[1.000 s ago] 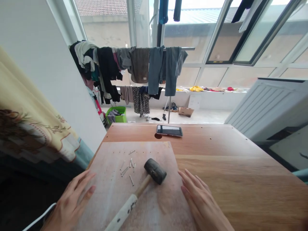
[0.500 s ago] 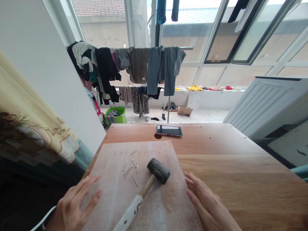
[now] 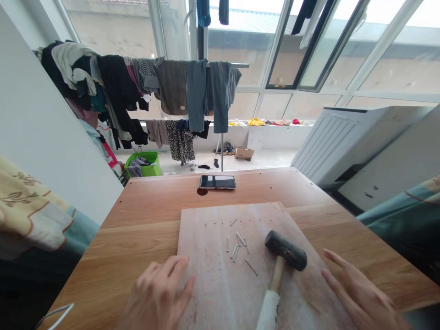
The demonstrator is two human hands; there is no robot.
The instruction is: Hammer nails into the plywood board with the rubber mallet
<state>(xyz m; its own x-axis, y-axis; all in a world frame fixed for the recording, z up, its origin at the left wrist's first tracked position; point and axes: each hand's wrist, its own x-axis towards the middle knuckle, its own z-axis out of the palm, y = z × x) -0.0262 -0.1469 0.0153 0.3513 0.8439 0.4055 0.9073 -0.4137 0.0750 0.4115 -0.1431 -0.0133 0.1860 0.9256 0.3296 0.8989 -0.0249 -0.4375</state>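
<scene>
A pale wooden board (image 3: 213, 275) lies on the brown table (image 3: 144, 215). On it rests a black rubber mallet (image 3: 285, 250) with a light wooden handle, head pointing away from me. Several loose nails (image 3: 239, 243) lie just left of the mallet head. My left hand (image 3: 160, 293) rests flat on the board's near left edge, fingers apart, holding nothing. Over at the board's right edge is my right hand (image 3: 357, 293), fingers stretched out and empty, right of the mallet handle.
A dark phone (image 3: 217, 182) lies at the table's far edge beside a round hole. Beyond stand a clothes rack (image 3: 178, 87) hung with garments, a green basket (image 3: 144, 164) and windows. A white panel (image 3: 347, 137) leans at the right. Patterned cloth (image 3: 30, 215) hangs at the left.
The board with mallet and nails now lies farther right on the table and turned, the view having shifted too. Both hands stay at its left and right edges.
</scene>
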